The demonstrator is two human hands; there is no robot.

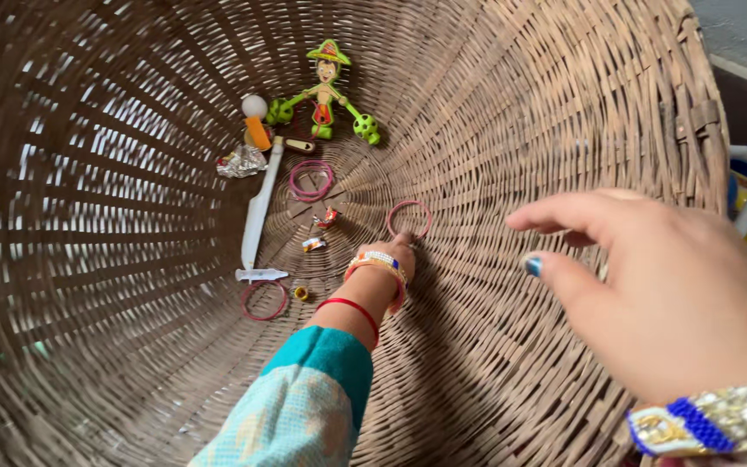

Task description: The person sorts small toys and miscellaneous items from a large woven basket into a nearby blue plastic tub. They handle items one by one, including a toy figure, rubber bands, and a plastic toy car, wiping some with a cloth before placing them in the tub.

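Basket [564, 104]: we're looking down into it, everything lies at the bottom.
Doll [326, 91]: farthest back.
Stick [258, 207]: left of centre, running front to back.
Bangle [409, 219]: right of centre, our left hand [388, 264] touching it.
Second bangle [311, 180]: just before the doll.
Right hand [667, 294]: near us, at the right wall.

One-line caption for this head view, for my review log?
Left hand reaches a pink ring bangle deep inside a brown woven wicker basket; right hand hovers open.
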